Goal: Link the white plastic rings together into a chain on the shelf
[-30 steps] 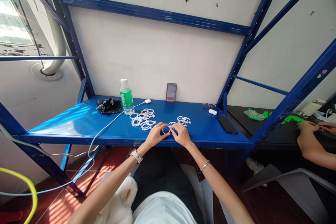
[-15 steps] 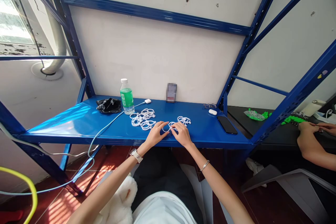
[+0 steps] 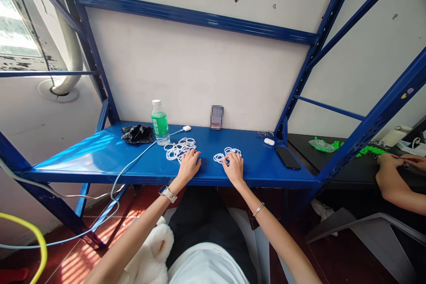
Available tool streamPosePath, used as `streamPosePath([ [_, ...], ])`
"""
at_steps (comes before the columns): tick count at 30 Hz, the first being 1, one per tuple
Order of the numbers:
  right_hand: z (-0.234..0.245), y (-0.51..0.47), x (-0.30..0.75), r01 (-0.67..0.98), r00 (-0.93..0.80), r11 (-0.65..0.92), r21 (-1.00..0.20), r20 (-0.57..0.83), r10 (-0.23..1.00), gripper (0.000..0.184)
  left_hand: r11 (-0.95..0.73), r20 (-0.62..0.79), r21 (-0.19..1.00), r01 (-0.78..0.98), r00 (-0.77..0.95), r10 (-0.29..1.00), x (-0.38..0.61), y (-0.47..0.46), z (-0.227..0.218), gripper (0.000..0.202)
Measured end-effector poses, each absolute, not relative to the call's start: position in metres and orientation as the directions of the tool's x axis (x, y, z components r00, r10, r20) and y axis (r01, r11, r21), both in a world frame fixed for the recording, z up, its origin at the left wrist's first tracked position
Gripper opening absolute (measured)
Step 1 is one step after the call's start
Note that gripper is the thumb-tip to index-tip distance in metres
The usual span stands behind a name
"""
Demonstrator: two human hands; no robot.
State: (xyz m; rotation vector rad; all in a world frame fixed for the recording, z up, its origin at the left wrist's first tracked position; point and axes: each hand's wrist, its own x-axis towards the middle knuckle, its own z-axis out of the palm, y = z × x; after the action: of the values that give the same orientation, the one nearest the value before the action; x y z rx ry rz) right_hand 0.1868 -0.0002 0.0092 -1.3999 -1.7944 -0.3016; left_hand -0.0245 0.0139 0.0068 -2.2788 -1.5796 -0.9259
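Note:
My left hand (image 3: 189,164) reaches over the larger pile of white rings (image 3: 176,150) on the blue shelf (image 3: 129,159). Its fingers stretch forward onto the near edge of the pile, thumb apart, with no ring visibly gripped. My right hand (image 3: 234,167) is at a smaller group of white rings (image 3: 237,149). Its fingers curl down with the thumb against a white ring (image 3: 218,158) at the left side of that group; the fingertips partly hide the contact. The rings are thin, pale loops lying loosely over one another.
A water bottle (image 3: 160,123) and a black plastic bag (image 3: 137,134) stand behind the larger pile. A pale cable (image 3: 133,163) crosses the shelf's left part. A black phone (image 3: 287,158) and white earphone case (image 3: 269,141) lie right. Another person's hands (image 3: 396,162) are at the neighbouring table.
My hands were close together around a ring; now they are apart. My left hand has moved left to the larger pile. My right hand has shifted slightly right, with the ring beside the smaller group.

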Motion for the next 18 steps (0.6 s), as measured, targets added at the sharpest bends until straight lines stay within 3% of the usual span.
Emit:
streamPosePath([
  [8, 0.003, 0.005, 0.188, 0.869, -0.073, 0.413, -0.272, 0.756, 0.651, 0.019, -0.283, 0.669, 0.089, 0.955, 0.153, 0.727, -0.036, 0.023, -0.001, 0.017],
  [13, 0.002, 0.006, 0.188, 0.865, -0.063, 0.403, -0.299, 0.731, 0.679, 0.022, -0.336, 0.702, 0.104, 0.936, 0.17, 0.692, -0.036, 0.026, -0.002, 0.02],
  [18, 0.004, 0.005, 0.188, 0.843, -0.084, 0.458, -0.282, 0.772, 0.63, 0.019, -0.455, 0.694, 0.162, 0.876, 0.227, 0.684, -0.031, 0.021, 0.004, 0.019],
])
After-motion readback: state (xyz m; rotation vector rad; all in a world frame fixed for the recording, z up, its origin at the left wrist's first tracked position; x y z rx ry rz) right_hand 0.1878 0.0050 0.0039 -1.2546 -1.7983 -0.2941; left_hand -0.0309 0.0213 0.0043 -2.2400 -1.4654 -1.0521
